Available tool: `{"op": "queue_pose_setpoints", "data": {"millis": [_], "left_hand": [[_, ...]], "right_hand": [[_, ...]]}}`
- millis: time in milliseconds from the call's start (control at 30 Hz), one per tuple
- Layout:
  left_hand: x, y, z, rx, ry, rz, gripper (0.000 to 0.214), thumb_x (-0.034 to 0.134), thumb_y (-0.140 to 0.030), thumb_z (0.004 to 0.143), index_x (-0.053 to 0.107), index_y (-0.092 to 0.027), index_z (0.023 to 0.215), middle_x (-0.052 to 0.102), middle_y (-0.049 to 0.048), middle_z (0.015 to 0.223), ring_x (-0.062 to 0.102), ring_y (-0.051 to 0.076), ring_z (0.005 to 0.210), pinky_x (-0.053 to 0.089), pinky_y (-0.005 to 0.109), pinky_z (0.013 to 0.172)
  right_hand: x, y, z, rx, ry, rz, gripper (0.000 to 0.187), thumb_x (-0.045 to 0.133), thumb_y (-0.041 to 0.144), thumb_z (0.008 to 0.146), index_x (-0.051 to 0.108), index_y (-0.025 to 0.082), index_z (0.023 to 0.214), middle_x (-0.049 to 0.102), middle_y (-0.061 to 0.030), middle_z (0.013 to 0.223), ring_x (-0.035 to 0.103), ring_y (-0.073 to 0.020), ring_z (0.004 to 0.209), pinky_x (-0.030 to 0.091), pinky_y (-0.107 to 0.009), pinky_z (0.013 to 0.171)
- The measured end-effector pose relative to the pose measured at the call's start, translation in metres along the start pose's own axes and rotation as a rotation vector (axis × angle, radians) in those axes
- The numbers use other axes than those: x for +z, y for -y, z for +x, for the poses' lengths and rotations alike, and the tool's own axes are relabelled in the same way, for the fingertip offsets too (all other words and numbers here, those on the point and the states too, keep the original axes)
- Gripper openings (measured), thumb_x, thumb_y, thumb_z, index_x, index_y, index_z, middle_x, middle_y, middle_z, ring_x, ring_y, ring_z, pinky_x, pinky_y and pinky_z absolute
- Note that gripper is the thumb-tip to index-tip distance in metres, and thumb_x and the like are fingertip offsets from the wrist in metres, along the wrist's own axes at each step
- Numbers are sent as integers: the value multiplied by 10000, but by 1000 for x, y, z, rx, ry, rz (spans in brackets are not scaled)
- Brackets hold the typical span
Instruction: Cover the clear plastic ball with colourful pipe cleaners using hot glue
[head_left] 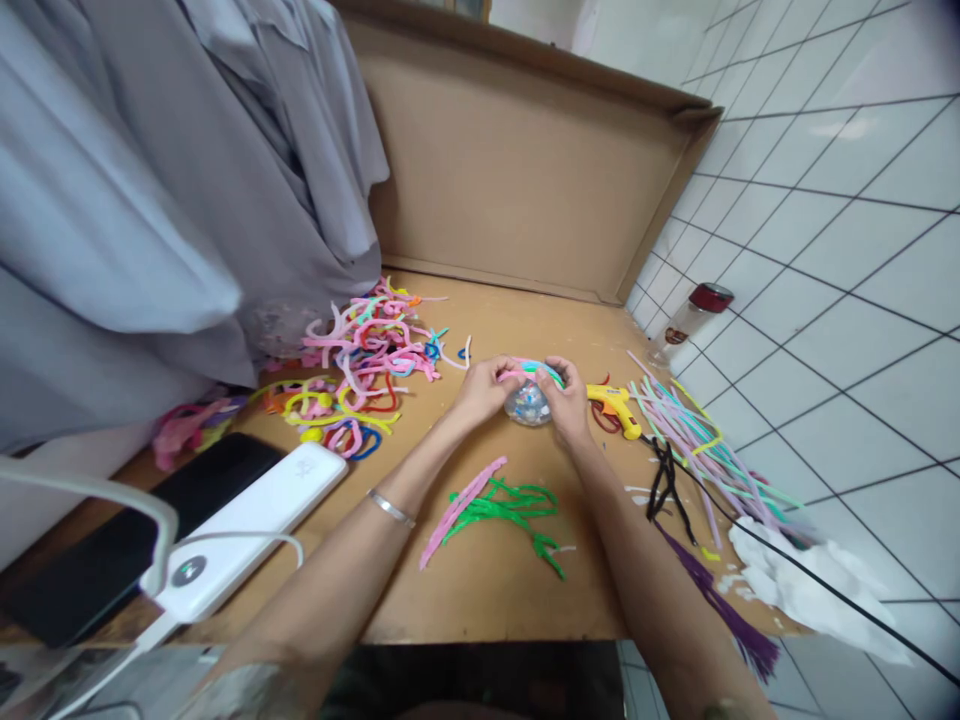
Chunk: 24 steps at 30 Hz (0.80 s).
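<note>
My left hand (480,388) and my right hand (568,398) meet over the middle of a cardboard work surface (480,590). Both are closed around a small clear round object (527,403) with glittery bits inside. A pink and teal pipe cleaner (534,369) curves over its top, pinched by the fingers of both hands. A silver bracelet (390,507) sits on my left wrist. Between my forearms lie loose green pipe cleaners (510,505) and a pink one (459,508).
A tangle of coloured pipe cleaners (360,360) lies at the left. A yellow glue gun (613,405), long pastel pipe cleaners (697,440), black pieces (666,478) and a red-capped jar (694,318) sit at the right. White power bank (255,525), black phone (127,540), grey cloth (150,180), cardboard back wall (510,160).
</note>
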<state>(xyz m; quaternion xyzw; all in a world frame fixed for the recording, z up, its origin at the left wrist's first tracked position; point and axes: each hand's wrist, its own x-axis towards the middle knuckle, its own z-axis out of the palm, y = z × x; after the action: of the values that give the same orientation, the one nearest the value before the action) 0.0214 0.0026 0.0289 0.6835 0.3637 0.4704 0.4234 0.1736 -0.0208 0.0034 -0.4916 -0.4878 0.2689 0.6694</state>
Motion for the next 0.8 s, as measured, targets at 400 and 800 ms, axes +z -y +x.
{"op": "queue_pose_setpoints", "data": {"millis": [400, 800], "left_hand": [[-1, 9, -5, -38, -109, 20, 118, 642, -267, 697, 688, -159, 694, 660, 15, 682, 561, 136, 663, 438, 253, 664], [11, 14, -11, -143, -215, -268, 144, 703, -284, 622, 642, -155, 602, 702, 47, 753, 606, 137, 670, 481, 271, 684]], "right_hand": [[-1, 1, 0, 23, -10, 24, 443, 728, 508, 690, 590, 211, 989, 637, -40, 989, 591, -178, 909, 489, -326, 837], [-3, 2, 0, 62, -24, 68, 459, 754, 513, 669, 607, 210, 981, 647, -33, 982, 590, -169, 903, 496, -306, 818]]}}
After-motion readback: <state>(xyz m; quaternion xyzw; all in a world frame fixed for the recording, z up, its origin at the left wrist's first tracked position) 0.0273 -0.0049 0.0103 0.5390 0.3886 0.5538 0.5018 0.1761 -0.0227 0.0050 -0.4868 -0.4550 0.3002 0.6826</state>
